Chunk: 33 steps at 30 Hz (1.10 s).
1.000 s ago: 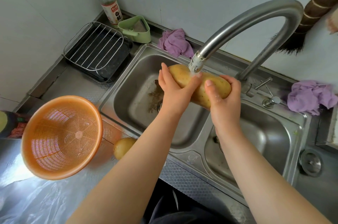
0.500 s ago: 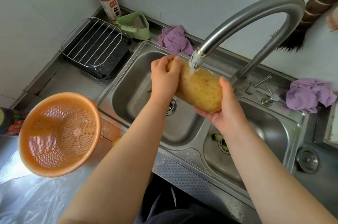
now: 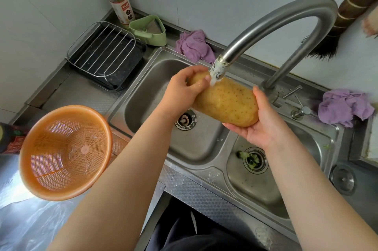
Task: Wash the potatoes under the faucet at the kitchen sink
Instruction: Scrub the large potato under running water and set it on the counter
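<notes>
large potato [image 3: 227, 103] sat under faucet [image 3: 276, 27] stream, above sink [image 3: 196, 148]. left hand [image 3: 180, 91] gripped its far end, right hand [image 3: 263, 125] cupped it underneath. wet skin might slip, dropping it into the basin.

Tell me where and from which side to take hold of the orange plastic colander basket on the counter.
Take the orange plastic colander basket by its rim at the near right edge, coming from the right, over the sink side. It lies tilted with its open mouth facing up and right, so the rim there is exposed; a pinch grip over the thin lip looks easier than spanning the wide mesh body.
</notes>
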{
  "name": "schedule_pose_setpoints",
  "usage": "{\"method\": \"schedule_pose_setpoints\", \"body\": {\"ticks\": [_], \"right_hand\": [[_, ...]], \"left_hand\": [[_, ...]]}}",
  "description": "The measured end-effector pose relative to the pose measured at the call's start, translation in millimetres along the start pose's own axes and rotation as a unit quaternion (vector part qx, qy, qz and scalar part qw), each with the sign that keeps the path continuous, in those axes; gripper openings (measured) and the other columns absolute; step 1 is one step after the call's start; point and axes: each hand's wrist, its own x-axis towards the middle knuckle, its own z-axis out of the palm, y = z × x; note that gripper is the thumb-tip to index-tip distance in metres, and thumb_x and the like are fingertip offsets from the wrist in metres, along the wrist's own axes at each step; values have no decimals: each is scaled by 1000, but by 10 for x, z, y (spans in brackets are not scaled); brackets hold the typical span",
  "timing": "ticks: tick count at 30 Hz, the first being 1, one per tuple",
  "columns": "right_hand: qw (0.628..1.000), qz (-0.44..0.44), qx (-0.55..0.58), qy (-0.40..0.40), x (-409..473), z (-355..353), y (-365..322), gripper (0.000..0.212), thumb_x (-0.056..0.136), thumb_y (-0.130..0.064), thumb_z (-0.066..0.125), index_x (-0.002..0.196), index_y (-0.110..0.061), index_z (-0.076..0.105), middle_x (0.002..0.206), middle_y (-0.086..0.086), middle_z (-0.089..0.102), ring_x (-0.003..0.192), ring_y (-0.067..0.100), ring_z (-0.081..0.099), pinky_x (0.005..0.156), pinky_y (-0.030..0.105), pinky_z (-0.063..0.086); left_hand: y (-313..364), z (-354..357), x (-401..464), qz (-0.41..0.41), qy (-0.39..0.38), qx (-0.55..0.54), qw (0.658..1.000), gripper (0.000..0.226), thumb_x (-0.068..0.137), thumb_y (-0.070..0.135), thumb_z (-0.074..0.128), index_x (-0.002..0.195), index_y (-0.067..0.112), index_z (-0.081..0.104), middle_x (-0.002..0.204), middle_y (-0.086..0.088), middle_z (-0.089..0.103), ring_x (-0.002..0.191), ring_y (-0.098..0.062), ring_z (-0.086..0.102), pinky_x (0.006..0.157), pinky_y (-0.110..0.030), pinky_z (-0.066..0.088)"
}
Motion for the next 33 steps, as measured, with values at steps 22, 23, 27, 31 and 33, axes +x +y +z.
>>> {"method": "schedule_pose_setpoints", "body": {"ticks": [22, 23, 27, 31, 33], "right_hand": [[991, -83, 68, -84, -68, 15, 314, 62, 84, -56, 63, 137, -27, 52, 132, 9, 65, 111, 28, 69, 81, 45, 60], [989, -107, 64, -79, -84, 43, 358, 65, 82, -55, 66, 139, -28, 48, 134, 9, 62, 113, 29, 68, 78, 44, 60], [988, -140, 52, -50, -114, 137, 355, 64, 84, -50, 68, 139, -28, 44, 135, 10, 58, 112, 33, 67, 71, 41, 60], [996, -63, 60, -24, -135, 153, 147, 58, 86, -60, 60, 128, -20, 57, 120, 17, 70, 98, 37, 73, 54, 29, 59], [997, -40, 66, -26, -162, 164, 99, 59, 85, -61, 60, 126, -20, 58, 117, 18, 71, 92, 39, 74, 49, 27, 57]], "left_hand": [[126, 181, 64, -49, 88, -64, 993, 21, 100, 29, 56, 104, 31, 77, 106, 9, 75, 103, -9, 67, 96, -36, 56], [132, 167, 65, -66, 91, -66, 991, 25, 101, 33, 53, 106, 31, 77, 111, 6, 75, 108, -13, 67, 99, -40, 55], [139, 85, 30, -52, 67, -56, 995, 31, 104, 44, 45, 114, 29, 70, 124, 3, 68, 117, -14, 62, 107, -47, 49], [-29, -16, -87, 83, -85, 119, 986, 81, 88, 40, 74, 155, 29, 30, 160, -6, 27, 146, -22, 33, 119, -39, 34], [-58, 3, -132, 111, -100, 153, 977, 98, 83, 38, 80, 158, 28, 19, 163, -6, 10, 151, -23, 18, 120, -35, 27]]}}
